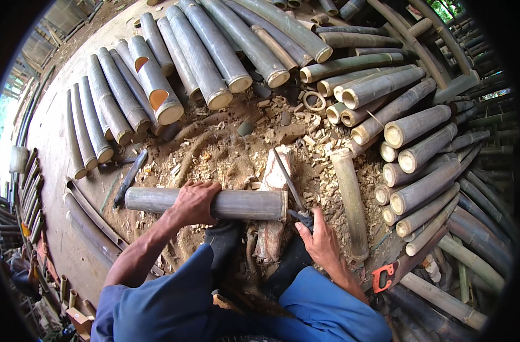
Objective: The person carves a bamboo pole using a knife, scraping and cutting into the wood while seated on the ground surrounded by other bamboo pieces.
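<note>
A thick grey-brown bamboo tube (248, 204) lies crosswise in front of me, its right part over a pale, rough block (269, 242). My left hand (196, 203) is wrapped over the tube near its middle. At the tube's right end, my right hand (321, 238) is closed round the dark, wrapped handle of a knife (289, 180). Its long narrow blade points up and away, just beyond the tube's cut end. Whether blade and tube touch, I cannot tell.
Rows of bamboo tubes (197, 62) lie beyond, one with cut-out openings (157, 98). More tubes (418, 125) are stacked at right. A loose bamboo piece (351, 205) and an orange-handled saw (384, 278) are near my right arm. A dark-handled tool (131, 176) lies left. Wood chips (226, 162) cover the ground.
</note>
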Tool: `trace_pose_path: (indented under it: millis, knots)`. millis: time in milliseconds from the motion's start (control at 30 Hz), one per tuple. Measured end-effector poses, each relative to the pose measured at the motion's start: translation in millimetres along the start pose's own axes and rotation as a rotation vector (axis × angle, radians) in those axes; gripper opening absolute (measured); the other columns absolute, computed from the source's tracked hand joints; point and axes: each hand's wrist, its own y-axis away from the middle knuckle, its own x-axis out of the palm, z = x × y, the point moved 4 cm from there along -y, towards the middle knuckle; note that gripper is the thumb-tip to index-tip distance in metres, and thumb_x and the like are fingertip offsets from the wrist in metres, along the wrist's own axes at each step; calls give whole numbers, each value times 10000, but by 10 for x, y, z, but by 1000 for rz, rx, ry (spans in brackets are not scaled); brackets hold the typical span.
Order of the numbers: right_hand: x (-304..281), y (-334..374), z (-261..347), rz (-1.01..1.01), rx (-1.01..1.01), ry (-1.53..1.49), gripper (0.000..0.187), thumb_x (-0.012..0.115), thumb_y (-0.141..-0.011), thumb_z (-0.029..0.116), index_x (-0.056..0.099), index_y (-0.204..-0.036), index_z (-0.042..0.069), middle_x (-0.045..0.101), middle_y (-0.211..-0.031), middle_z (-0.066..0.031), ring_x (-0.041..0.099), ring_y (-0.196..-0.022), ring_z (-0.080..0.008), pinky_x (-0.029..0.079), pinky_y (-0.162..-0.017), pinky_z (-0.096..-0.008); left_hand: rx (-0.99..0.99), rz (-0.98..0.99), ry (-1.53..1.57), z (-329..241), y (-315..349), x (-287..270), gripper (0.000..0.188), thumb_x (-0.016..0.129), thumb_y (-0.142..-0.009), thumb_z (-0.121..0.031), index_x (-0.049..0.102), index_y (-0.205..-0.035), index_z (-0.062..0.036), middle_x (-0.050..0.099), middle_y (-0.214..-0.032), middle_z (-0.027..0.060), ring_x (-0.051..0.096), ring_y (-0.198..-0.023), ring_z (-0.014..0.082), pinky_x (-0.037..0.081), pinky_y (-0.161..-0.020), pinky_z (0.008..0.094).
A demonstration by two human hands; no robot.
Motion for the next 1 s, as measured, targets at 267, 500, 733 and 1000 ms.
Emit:
trace_pose_path:
  millis: [267, 500, 733, 1000]
  knots:
    - [-166, 104, 324, -161, -166, 74, 432, 701, -1038, 245, 555, -1326, -41, 718, -960, -276, 736, -799, -459, 582, -642, -503, 153, -245, -149, -156, 13, -99, 817, 953, -579, -323, 621, -1299, -122, 692, -1151, 98, 653, -1145, 303, 442, -1062, 464]
    - [227, 3, -335, 101, 127, 371, 282, 650, -1063, 252, 480, -1123, 35, 711, -920, -268, 735, -732, -440, 585, -548, -475, 140, -59, -56, -245, -226, -31, 772, 956, -577, -360, 657, -1239, -100, 702, -1107, 128, 680, -1137, 339, 479, -1046, 482]
    - [-34, 28, 388, -145, -242, 74, 426, 697, -1036, 246, 509, -1313, -17, 704, -947, -270, 727, -745, -458, 577, -578, -502, 89, -220, -90, -126, -36, 44, 676, 908, -605, -296, 638, -1198, -114, 676, -1074, 99, 661, -1100, 315, 466, -1012, 477]
    - [145, -15, -266, 93, 55, 233, 369, 667, -1046, 232, 459, -1248, 3, 707, -890, -289, 709, -729, -492, 570, -594, -554, 126, -303, -68, -249, -48, 87, 700, 918, -594, -279, 646, -1218, -114, 683, -1106, 103, 652, -1112, 318, 455, -1022, 469]
